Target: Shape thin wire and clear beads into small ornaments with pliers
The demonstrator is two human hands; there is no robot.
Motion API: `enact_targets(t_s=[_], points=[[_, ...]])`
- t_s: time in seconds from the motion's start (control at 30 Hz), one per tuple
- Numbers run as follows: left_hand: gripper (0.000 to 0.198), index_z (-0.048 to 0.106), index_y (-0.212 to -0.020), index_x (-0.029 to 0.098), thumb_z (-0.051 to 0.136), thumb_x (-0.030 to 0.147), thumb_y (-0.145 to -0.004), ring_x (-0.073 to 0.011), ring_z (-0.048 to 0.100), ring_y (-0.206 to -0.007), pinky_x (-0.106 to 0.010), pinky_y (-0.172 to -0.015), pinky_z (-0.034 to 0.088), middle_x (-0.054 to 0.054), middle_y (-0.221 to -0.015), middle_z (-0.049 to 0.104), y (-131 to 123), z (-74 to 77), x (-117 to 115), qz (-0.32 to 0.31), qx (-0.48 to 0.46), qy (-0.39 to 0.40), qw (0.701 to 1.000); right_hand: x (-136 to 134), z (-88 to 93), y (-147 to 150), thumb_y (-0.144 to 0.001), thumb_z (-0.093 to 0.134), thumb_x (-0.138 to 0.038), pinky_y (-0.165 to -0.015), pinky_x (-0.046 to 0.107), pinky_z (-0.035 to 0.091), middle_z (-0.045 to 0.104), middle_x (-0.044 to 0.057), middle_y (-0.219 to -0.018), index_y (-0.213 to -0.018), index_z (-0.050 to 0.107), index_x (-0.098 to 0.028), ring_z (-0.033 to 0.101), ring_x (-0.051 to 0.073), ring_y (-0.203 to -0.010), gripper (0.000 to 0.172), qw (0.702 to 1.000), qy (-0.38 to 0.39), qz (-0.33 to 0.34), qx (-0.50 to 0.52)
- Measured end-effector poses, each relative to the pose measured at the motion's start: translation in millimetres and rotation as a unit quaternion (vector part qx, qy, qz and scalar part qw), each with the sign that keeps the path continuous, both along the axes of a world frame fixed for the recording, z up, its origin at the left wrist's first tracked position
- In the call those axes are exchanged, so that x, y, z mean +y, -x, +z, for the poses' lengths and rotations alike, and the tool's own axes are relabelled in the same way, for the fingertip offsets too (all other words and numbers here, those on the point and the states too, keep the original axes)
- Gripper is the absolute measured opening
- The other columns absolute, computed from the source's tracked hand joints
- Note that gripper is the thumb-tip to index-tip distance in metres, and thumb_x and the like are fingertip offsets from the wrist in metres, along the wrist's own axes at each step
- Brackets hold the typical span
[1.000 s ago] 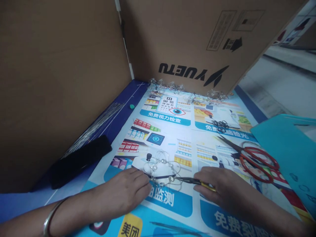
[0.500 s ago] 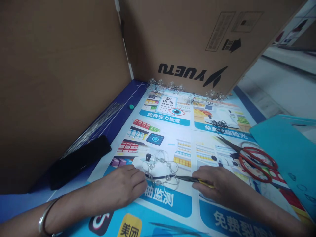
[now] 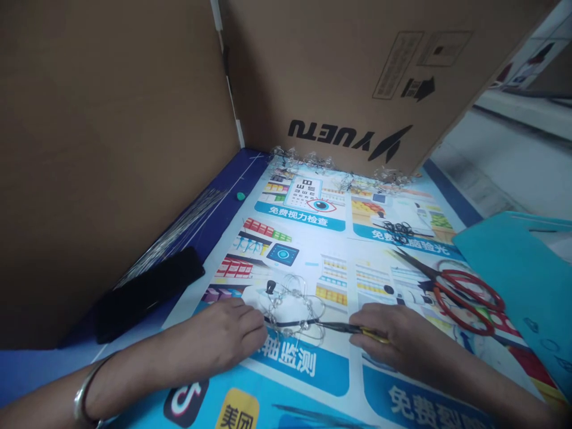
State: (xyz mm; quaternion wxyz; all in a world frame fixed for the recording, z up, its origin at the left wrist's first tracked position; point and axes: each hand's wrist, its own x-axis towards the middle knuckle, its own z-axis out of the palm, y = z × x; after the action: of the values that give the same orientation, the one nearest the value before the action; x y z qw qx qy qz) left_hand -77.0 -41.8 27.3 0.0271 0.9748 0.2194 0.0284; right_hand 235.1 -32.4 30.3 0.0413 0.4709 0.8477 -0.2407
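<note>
Between my hands is a ring of thin looped wire with clear beads (image 3: pixel 292 298), a dark strand running along its near side. My left hand (image 3: pixel 235 333) is closed at the ring's left edge, its fingertips pinching that edge. A closed grip of my right hand (image 3: pixel 386 333) holds slim pliers with dark, tapered jaws and yellow handles (image 3: pixel 353 328). The jaw tips meet the right end of the dark strand; whether they clamp it is too small to tell. To the right lie red-handled scissors (image 3: pixel 469 298).
Cardboard panels (image 3: pixel 335 71) stand at the left and back. Several beaded wire pieces (image 3: pixel 313 161) line the back panel's foot. A black phone-like slab (image 3: pixel 152 295) and a bundle of thin wires (image 3: pixel 179 226) lie left. Black wire coils (image 3: pixel 397 231) and a turquoise bag (image 3: pixel 513 256) are right.
The view has shifted slightly, so everything sits a little lower and to the right. Both hands keep the same hold on the wire ring and pliers.
</note>
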Motion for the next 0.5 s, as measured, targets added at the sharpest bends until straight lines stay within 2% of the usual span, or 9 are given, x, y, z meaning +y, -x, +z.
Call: enact_targets(t_s=[0.1, 0.27, 0.5], points=[[0.014, 0.055, -0.095, 0.016, 0.048, 0.009, -0.085, -0.0186, 0.054, -0.076, -0.032, -0.069, 0.046, -0.006, -0.085, 0.06, -0.5, -0.3, 0.5, -0.004, 0.014, 0.001, 1.0, -1.4, -1.7, 0.2, -0.085, 0.046, -0.033, -0.073, 0.034, 0.047, 0.067, 0.005, -0.093, -0.093, 0.066, -0.024, 0.062, 0.022, -0.082, 0.024, 1.0, -0.008, -0.001, -0.006], [0.013, 0.056, -0.091, 0.016, 0.046, 0.009, -0.087, -0.0169, 0.054, -0.075, -0.03, -0.067, 0.046, -0.006, -0.082, 0.061, -1.8, -0.5, 1.8, -0.009, -0.038, -0.008, 0.999, -6.4, -2.5, 2.0, -0.086, 0.046, -0.034, -0.072, 0.033, 0.048, 0.066, 0.005, -0.094, -0.096, 0.065, -0.024, 0.061, 0.021, -0.082, 0.023, 1.0, -0.025, 0.004, -0.004], [0.015, 0.056, -0.087, 0.016, 0.042, 0.009, -0.088, -0.017, 0.055, -0.075, -0.03, -0.067, 0.045, -0.005, -0.081, 0.061, -1.6, -1.5, 1.3, -0.014, -0.045, -0.015, 0.999, -5.5, 6.3, -8.1, -0.085, 0.048, -0.036, -0.071, 0.032, 0.049, 0.066, 0.006, -0.095, -0.097, 0.064, -0.025, 0.062, 0.021, -0.082, 0.022, 0.998, -0.067, 0.004, 0.003]])
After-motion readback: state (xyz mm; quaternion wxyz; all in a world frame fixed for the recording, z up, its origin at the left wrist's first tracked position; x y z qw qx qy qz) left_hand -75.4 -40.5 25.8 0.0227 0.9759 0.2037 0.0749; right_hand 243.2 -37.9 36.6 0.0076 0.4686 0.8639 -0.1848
